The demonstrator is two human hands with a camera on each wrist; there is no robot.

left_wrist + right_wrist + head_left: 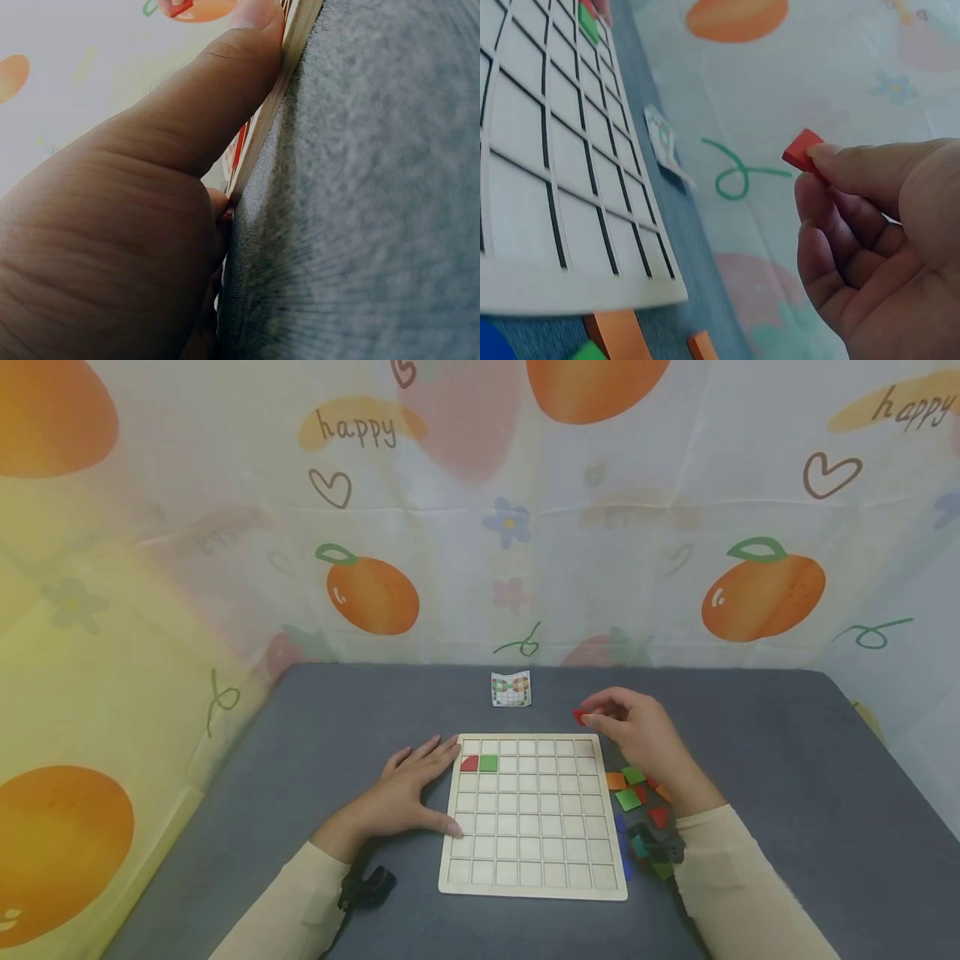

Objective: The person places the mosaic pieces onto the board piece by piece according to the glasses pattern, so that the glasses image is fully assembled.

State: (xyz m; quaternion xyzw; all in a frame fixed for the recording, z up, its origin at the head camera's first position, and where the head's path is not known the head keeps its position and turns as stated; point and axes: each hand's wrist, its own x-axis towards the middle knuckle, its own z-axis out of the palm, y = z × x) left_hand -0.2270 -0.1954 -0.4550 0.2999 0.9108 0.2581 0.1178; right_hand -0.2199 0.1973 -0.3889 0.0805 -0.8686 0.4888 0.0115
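Observation:
A pale wooden grid board [540, 883] lies on the table, with a red piece [468, 764] and a green square tile [488, 763] side by side in its second row at the left. My left hand [408, 789] rests along the board's left edge, fingers spread, the thumb on the rim. Above the board's far right corner, my right hand [637, 727] pinches a small red tile [802, 148] between thumb and fingertips. The tile is raised off the table; its full outline is partly covered by the fingers.
Several loose coloured tiles [628, 799] lie right of the board, partly under my right forearm. A small printed pattern card [511, 689] stands beyond the far edge of the board. A patterned curtain [600, 543] hangs behind the grey table [337, 710].

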